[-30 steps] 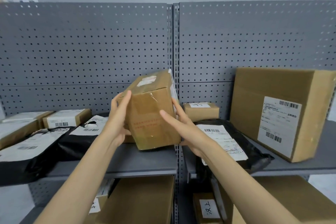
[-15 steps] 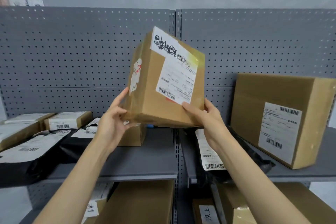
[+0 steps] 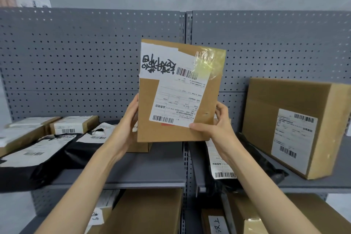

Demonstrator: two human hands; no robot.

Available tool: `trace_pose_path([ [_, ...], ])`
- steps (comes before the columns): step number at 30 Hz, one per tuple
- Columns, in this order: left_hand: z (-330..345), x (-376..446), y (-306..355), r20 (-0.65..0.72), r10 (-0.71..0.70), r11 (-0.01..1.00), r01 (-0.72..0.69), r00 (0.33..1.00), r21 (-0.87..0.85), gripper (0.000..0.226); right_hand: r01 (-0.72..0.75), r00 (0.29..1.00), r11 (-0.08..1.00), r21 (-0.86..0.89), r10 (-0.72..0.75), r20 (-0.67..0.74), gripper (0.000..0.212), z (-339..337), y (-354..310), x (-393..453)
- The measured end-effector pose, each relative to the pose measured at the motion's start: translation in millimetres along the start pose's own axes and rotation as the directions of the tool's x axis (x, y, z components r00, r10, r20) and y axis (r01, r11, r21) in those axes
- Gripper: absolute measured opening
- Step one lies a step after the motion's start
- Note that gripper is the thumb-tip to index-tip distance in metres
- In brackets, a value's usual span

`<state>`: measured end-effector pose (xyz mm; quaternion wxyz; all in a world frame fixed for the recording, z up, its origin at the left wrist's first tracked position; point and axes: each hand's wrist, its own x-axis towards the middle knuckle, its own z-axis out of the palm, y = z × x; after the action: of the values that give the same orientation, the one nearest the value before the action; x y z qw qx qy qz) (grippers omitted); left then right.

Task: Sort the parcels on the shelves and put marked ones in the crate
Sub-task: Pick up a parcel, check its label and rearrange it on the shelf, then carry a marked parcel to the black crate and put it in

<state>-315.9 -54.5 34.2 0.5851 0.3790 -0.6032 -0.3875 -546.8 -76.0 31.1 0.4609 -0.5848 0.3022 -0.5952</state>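
step: label check | box (image 3: 178,99) upright above shelf (image 3: 148,171) front edge, label facing camera | left hand (image 3: 126,125), right hand (image 3: 218,125) grip its lower sides | next: if marked, find crate, unseen here

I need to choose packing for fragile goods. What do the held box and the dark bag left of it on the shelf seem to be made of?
Held box: seemingly brown corrugated cardboard, matte, with a paper label and glossy, wrinkled clear tape at its top corner. Dark bag: apparently thin black plastic film, slightly shiny and creased, sagging softly, with a white paper label.
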Motion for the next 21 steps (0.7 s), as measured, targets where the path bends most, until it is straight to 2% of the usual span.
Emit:
trace_pose_path([
  [3,5,1,8,-0.064,0.038,0.999,-0.038,0.997,0.008,0.047,0.030,1.000,0.999,-0.046,-0.029,0.009,0.095,1,-2,-2],
  [5,7,3,14,-0.084,0.068,0.997,-0.066,0.994,0.025,0.040,0.056,0.998,0.996,-0.066,-0.055,0.012,0.094,-1,-6,-4],
  [9,25,4,28,-0.108,0.162,0.986,-0.157,0.981,0.052,0.041,0.135,0.988,0.984,-0.115,-0.142,-0.055,0.090,-6,-21,-12],
  [11,44,3,34,-0.109,0.215,0.977,-0.213,0.971,0.032,0.051,0.180,0.974,0.970,-0.163,-0.198,-0.105,0.094,-13,-31,-18],
  [14,74,5,40,-0.023,0.283,0.958,-0.284,0.959,-0.045,0.070,0.234,0.944,0.940,-0.249,-0.281,-0.171,0.102,-33,-50,-32],
  [16,95,10,44,0.054,0.330,0.944,-0.329,0.942,-0.029,0.075,0.267,0.912,0.911,-0.316,-0.344,-0.223,0.105,-50,-66,-46],
  [21,174,21,59,0.227,0.451,0.893,-0.441,0.863,-0.094,0.088,0.289,0.783,0.814,-0.504,-0.504,-0.365,0.099,-100,-112,-94],
])
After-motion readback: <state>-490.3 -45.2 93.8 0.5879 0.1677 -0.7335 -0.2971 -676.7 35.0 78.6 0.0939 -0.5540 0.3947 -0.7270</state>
